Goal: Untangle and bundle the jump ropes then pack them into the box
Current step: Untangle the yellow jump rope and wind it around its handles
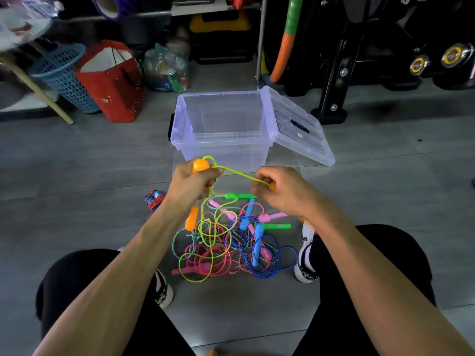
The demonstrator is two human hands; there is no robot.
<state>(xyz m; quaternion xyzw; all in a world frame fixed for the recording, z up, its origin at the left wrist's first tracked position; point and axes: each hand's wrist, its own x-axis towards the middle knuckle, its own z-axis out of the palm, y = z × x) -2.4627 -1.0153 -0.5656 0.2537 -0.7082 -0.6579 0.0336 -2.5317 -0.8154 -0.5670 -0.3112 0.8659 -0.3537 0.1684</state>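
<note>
Person seated on a tiled floor (77, 176), knees apart, both arms reaching forward.

Left hand (191, 182): fingers curled around an orange handle (201, 165), whose top end sticks out above the fist. A yellow-green rope (239, 173) loops over that handle top and runs taut to the right.

Right hand (280, 190): fingertips pinch the far end of that taut stretch, at a small orange piece (272, 186) that is mostly hidden by the fingers.

From the left fist the yellow-green rope drops down into the tangled pile of ropes (231, 242) on the floor, directly below and between the hands. Pile contains pink, blue, green and twisted cords with pink, blue and green handles; a second orange handle (192, 218) hangs just beneath the left wrist.

One wound rope bundle (155, 199), red and blue, lies on the floor left of the pile, apart from it.

Clear plastic box (223, 140) stands just beyond the hands, its lid (298, 124) open and leaning to the right.
</note>
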